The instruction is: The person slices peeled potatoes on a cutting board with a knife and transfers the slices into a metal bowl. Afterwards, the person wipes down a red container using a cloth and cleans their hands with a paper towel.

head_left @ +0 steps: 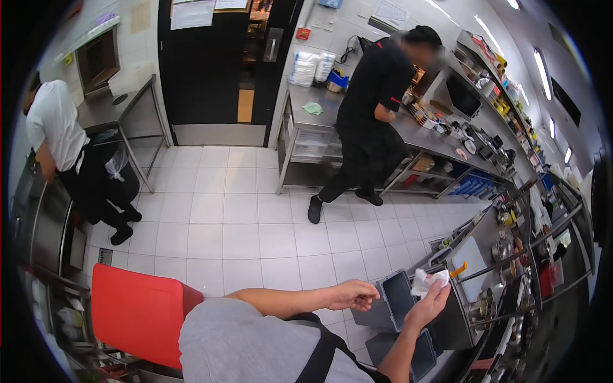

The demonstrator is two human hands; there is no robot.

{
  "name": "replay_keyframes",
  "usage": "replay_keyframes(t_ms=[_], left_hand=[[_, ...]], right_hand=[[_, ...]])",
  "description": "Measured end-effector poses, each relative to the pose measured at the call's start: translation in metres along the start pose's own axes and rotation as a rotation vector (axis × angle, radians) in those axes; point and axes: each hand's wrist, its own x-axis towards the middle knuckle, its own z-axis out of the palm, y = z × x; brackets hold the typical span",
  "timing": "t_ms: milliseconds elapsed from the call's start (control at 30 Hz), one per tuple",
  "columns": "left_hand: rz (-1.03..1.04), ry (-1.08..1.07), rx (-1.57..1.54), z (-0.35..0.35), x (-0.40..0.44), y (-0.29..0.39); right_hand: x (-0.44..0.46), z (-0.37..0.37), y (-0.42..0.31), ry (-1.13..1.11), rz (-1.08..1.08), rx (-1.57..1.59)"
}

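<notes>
My right hand [426, 309] is closed on a crumpled white wipe [429, 281] with a faint reddish mark; whether it is paper or cloth I cannot tell. Just left of it, my left hand [357, 295] has its fingers loosely curled, and no object shows in them. Between and below the hands stand two grey bins, one with a dark lid [400, 295] and another [418, 359] partly hidden behind my right forearm. Beyond the wipe, an orange-yellow handle [458, 269] lies by a white cutting board [469, 271] on the steel counter.
A red bin or box [134, 313] stands behind my back. A co-worker in black [373, 108] strides beside the far steel counter [319, 115]. Another person in a white shirt [57, 127] leans over the left counter. A metal rack with pots [501, 246] borders the right.
</notes>
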Motion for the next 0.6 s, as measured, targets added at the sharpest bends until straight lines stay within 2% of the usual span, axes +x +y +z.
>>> replay_keyframes(t_ms=[33,100,167,200,233,367,433,567,600], left_hand=[[0.018,-0.02,-0.049,-0.008,-0.001,-0.005],[0.037,-0.037,-0.101,-0.005,-0.012,-0.011],[0.317,0.026,-0.297,0.011,-0.026,-0.011],[0.139,-0.09,-0.474,-0.027,-0.016,-0.037],[0.137,-0.09,-0.473,-0.028,-0.022,-0.04],[0.116,-0.056,-0.165,-0.012,-0.043,-0.04],[0.093,-0.039,-0.013,-0.008,-0.049,-0.042],[0.017,-0.014,-0.155,-0.01,-0.04,-0.047],[0.047,-0.046,-0.308,-0.013,-0.034,-0.048]], right_hand=[[-0.015,0.015,-0.017,0.024,-0.092,-0.043],[-0.052,0.029,-0.024,-0.24,-0.353,-0.334],[-0.079,0.053,-0.014,-0.632,-0.864,-0.692],[-0.095,0.064,-0.001,-0.62,-0.929,-0.721],[-0.106,0.067,0.014,-0.605,-0.99,-0.753],[-0.115,0.052,0.04,-0.603,-0.992,-0.637],[-0.116,0.049,0.039,-0.504,-1.047,-0.643],[-0.108,0.04,0.047,-0.515,-0.97,-0.688],[-0.104,0.037,0.043,-0.541,-0.915,-0.67]])
